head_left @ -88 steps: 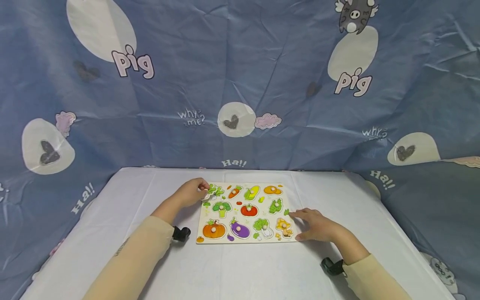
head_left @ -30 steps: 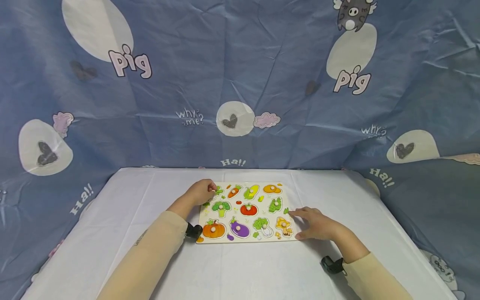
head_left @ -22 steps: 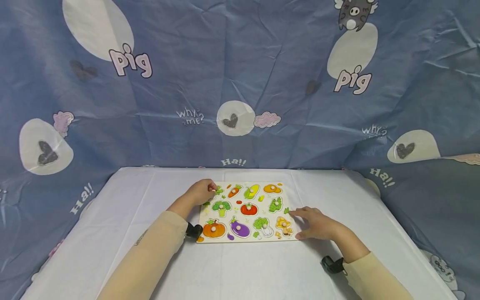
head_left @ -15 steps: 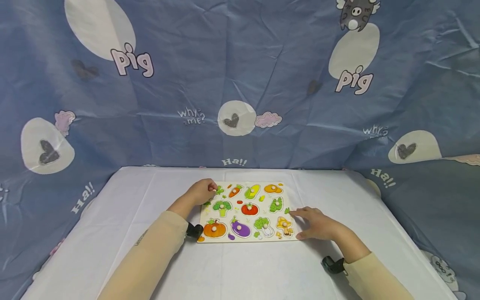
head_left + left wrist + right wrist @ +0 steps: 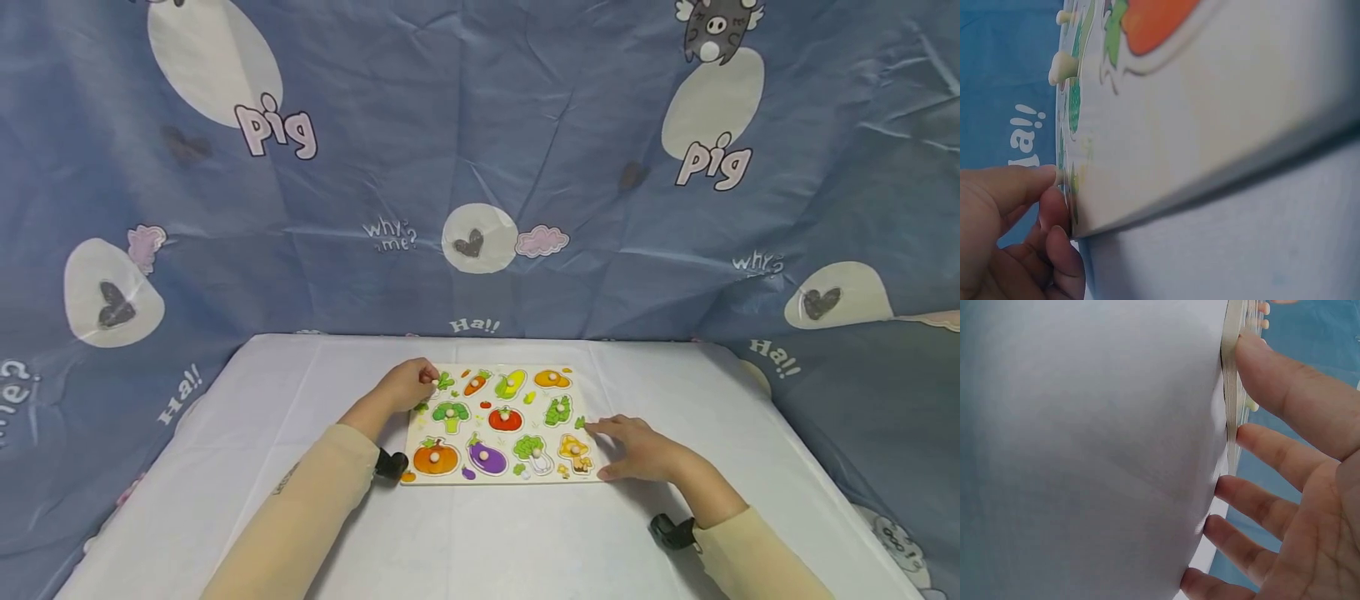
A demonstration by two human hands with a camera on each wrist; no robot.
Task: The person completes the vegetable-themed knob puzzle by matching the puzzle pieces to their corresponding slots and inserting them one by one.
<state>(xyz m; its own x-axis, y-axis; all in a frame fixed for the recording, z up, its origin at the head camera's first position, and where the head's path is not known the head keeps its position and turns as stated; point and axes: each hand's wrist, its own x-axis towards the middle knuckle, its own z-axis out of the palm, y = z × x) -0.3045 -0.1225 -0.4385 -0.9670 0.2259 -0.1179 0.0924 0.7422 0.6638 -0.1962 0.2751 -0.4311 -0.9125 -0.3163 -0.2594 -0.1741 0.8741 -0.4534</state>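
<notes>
A wooden knob puzzle board (image 5: 472,479) with vegetable pictures lies on the table. At its far left corner, my left hand (image 5: 405,385) pinches the knob of a green leafy puzzle piece (image 5: 445,381), which the fingers partly cover. In the left wrist view the left hand (image 5: 1013,231) has thumb and index finger together at the board's face. My right hand (image 5: 637,450) rests at the board's right edge with fingers spread. In the right wrist view the right hand (image 5: 1297,481) has its thumb and index finger touching the board's side (image 5: 1230,375); the other fingertips touch the cloth.
Several knobbed pieces sit in the board, among them a broccoli (image 5: 451,417), a tomato (image 5: 506,418), a pumpkin (image 5: 436,457) and an eggplant (image 5: 487,457). White cloth (image 5: 480,542) covers the table. A blue printed curtain (image 5: 420,292) stands behind it.
My left hand has moved right, bringing the leafy piece from beyond the board's left edge onto its far left corner. Over the last second it hardly moves. The right hand stays put.
</notes>
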